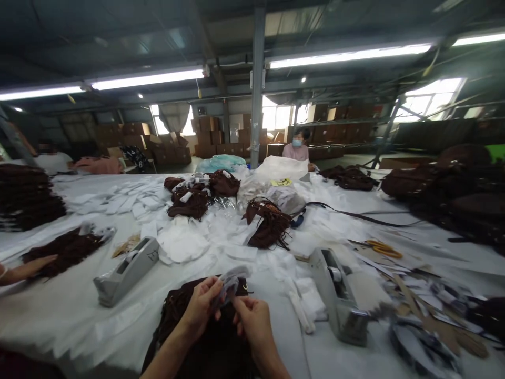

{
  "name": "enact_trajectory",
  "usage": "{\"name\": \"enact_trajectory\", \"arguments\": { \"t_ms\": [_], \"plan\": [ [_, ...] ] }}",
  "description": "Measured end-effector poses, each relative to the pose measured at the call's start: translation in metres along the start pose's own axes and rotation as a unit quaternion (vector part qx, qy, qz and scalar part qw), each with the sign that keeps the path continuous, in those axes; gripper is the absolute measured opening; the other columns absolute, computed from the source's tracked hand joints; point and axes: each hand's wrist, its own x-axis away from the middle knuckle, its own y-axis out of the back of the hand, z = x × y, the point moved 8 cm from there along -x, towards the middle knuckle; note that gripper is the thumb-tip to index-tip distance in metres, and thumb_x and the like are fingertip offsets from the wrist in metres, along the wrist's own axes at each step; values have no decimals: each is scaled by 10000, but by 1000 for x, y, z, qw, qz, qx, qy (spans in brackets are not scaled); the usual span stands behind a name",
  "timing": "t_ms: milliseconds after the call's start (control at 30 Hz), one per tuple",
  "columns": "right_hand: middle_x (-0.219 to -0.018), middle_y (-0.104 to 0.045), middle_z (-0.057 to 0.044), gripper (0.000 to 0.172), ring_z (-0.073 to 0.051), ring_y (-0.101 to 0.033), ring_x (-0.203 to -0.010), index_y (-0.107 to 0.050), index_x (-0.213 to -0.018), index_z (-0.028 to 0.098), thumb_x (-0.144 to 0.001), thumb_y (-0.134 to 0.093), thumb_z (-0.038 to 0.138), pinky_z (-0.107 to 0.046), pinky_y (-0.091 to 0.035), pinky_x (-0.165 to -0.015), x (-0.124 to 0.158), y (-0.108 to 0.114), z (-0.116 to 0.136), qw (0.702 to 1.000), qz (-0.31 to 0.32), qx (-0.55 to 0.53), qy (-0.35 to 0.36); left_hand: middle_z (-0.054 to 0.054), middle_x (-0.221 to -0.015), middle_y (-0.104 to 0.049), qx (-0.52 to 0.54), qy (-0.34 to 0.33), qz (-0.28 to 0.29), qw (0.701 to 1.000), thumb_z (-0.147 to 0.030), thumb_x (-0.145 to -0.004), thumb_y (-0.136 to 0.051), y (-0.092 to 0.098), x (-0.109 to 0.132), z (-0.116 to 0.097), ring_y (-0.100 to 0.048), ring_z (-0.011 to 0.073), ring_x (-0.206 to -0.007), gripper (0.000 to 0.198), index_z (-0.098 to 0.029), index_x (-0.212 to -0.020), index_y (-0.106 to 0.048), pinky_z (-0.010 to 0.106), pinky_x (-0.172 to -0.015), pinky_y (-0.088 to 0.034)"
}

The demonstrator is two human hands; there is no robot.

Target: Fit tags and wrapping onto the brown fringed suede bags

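My left hand and my right hand are raised just above a dark brown fringed bag that lies on the white table at the near edge. Both hands pinch a small crumpled grey-white piece of wrapping between their fingertips. The left fingers grip its left side, while the right fingers hold its lower edge. The bag's upper part with a metal ring shows just behind the hands.
A grey tape dispenser stands to the left, another to the right. More brown fringed bags and white paper sheets cover the table. A co-worker's hand rests at left. A person sits at the far side.
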Motion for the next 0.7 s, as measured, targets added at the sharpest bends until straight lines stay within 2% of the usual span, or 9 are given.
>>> {"name": "enact_trajectory", "arguments": {
  "t_ms": [133,233,333,467,567,633,700],
  "plan": [
    [-402,-521,28,319,-56,-380,-262,-603,-590,152,-735,-583,436,-165,-201,-281,3,-11,-5,1000,-10,15,13,-22,-588,-508,-41,-4,19,999,-511,-736,-702,-1,12,3,-405,69,-418,393,-152,-846,-585,154,-325,-366],
    [-370,-512,28,243,-64,-383,-254,-605,-570,150,-716,-590,344,-166,-206,-281,9,-9,-13,998,-37,48,8,-22,-585,-503,-43,-21,4,999,-503,-742,-695,3,17,-1,-405,72,-423,380,-152,-844,-590,149,-318,-361],
    [-370,-509,35,190,-60,-364,-252,-595,-578,154,-693,-607,305,-169,-192,-284,13,-11,-16,999,-44,-11,-6,-25,-591,-499,-53,-40,-12,998,-497,-760,-680,6,21,-4,-409,75,-434,364,-155,-841,-586,147,-322,-359],
    [-409,-483,48,221,-47,-337,-284,-593,-614,148,-701,-622,349,-169,-194,-301,14,-18,-11,995,-30,-97,-7,1,-606,-542,-139,-49,48,988,-492,-807,-630,-8,28,0,-509,119,-461,372,-141,-919,-584,175,-346,-384],
    [-495,-492,53,230,-33,-343,-345,-634,-735,139,-693,-667,363,-157,-271,-351,18,-27,-9,980,37,-193,-23,13,-634,-578,-139,-64,81,985,-458,-855,-584,-14,33,2,-575,152,-511,316,-159,-946,-537,195,-403,-414],
    [-586,-526,44,275,-29,-395,-412,-657,-844,151,-672,-739,349,-142,-317,-402,25,-35,-9,949,113,-288,-56,0,-660,-589,-98,-65,85,989,-425,-865,-585,-12,33,2,-585,155,-521,298,-193,-1013,-470,213,-448,-438],
    [-639,-542,40,339,-28,-437,-469,-669,-909,166,-633,-809,305,-123,-313,-423,30,-39,-11,920,159,-347,-88,-15,-682,-589,-59,-59,79,993,-398,-850,-618,-9,32,1,-595,160,-544,390,-222,-1118,-395,235,-498,-466]
  ]
}}
